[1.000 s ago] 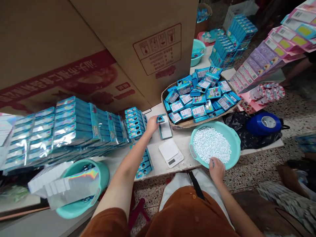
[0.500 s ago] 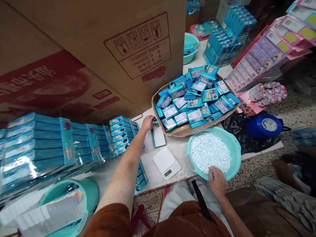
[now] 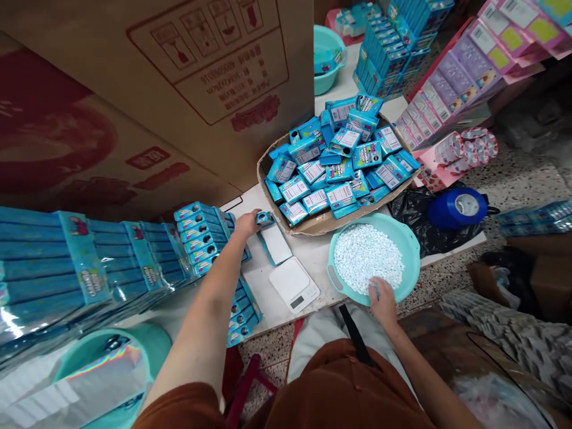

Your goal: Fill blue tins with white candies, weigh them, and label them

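At the far side of the white tabletop, my left hand [image 3: 248, 224] is closed on the side of a small blue candy box [image 3: 264, 218]. Just below it lies a shallow blue tray [image 3: 276, 243] with a white inside. My right hand [image 3: 383, 300] is at the near side of a turquoise basin [image 3: 412, 275], its fingers drawn together over small white candies [image 3: 369, 256]. A bit of blue-green shows between those fingers, too small to name. Between the hands sits a white kitchen scale [image 3: 292, 281] with a small display.
A cut-down cardboard box [image 3: 313, 228] holds many blue candy boxes [image 3: 342, 161]. Stacked blue boxes [image 3: 199, 238] stand left, beside wrapped packs [image 3: 89, 262]. A tall carton [image 3: 187, 119] rises behind. Blue tape [image 3: 451, 208] lies on black plastic at right.
The whole view has shifted, so things sit further left and mostly higher. The small blue box at my left hand shows more. My right hand remains at the basin's near side.
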Action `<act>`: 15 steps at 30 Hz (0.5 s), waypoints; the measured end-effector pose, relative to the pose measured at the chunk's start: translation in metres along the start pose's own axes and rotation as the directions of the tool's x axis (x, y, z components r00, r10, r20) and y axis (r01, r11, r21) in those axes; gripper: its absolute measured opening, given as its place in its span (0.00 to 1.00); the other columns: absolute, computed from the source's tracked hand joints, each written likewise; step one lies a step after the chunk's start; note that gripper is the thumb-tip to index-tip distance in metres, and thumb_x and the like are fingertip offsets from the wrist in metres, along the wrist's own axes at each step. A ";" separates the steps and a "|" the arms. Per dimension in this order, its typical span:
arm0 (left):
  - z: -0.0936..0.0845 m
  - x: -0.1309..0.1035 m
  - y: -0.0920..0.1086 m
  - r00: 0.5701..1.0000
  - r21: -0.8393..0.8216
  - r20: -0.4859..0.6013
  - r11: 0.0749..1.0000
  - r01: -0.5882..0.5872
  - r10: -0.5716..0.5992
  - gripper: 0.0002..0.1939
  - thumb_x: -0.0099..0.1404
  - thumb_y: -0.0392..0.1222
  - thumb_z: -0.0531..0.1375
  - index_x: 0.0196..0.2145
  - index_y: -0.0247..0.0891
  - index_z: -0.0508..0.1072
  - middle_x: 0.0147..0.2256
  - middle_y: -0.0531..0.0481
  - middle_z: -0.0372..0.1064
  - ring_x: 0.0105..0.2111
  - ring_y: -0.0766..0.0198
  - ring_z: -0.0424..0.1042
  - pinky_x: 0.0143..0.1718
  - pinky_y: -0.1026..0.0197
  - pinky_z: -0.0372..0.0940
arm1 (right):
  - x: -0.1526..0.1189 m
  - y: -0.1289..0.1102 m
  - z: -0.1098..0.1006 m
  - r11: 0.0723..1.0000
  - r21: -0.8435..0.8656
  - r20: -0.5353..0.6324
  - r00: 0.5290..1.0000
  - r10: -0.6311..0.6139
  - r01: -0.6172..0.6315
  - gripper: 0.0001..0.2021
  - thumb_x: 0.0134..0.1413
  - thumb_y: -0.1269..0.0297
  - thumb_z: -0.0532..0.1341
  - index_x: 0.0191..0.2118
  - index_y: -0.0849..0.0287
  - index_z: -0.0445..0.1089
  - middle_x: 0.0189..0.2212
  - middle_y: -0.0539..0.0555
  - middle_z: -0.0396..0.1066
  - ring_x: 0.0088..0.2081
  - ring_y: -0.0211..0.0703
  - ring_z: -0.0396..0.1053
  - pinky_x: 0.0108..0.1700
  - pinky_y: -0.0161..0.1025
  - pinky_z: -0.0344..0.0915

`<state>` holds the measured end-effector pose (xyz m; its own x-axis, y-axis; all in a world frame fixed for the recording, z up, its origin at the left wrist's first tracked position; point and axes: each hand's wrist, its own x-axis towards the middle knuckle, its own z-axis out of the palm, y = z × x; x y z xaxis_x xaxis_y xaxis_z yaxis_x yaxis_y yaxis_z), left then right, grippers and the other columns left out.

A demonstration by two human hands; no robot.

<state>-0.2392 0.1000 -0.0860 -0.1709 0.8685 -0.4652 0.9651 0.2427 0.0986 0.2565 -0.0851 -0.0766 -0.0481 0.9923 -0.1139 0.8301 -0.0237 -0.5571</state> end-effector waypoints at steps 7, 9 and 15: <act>-0.020 -0.072 0.040 0.791 -0.217 -0.607 0.974 -0.072 -0.076 0.27 0.59 0.42 0.58 0.55 0.32 0.60 0.52 0.35 0.60 0.55 0.47 0.57 0.56 0.46 0.52 | 0.071 0.029 -0.002 0.996 -0.072 -0.141 0.988 -0.056 0.046 0.15 0.61 0.59 0.50 0.46 0.61 0.67 0.44 0.62 0.69 0.48 0.52 0.64 0.51 0.50 0.61; -0.034 -0.086 0.068 0.776 -0.165 -0.628 0.964 -0.208 0.060 0.20 0.61 0.41 0.55 0.51 0.35 0.64 0.49 0.38 0.63 0.53 0.50 0.60 0.55 0.47 0.54 | 0.088 0.041 0.000 0.989 -0.133 -0.128 0.988 -0.081 0.064 0.16 0.61 0.58 0.50 0.47 0.62 0.67 0.44 0.64 0.68 0.48 0.54 0.63 0.52 0.52 0.59; -0.047 -0.054 0.149 0.936 0.078 -0.209 0.959 -0.273 0.284 0.13 0.63 0.45 0.55 0.43 0.37 0.68 0.42 0.40 0.68 0.45 0.51 0.65 0.45 0.53 0.60 | 0.112 0.038 0.029 0.975 -0.216 -0.099 0.993 -0.070 0.048 0.21 0.60 0.54 0.52 0.50 0.65 0.66 0.47 0.68 0.65 0.51 0.57 0.59 0.53 0.54 0.57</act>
<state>-0.0954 0.1099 -0.0051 0.0725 0.9721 -0.2232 0.9875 -0.0385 0.1529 0.2665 0.0213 -0.1341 -0.0511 0.9987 0.0076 0.9271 0.0503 -0.3714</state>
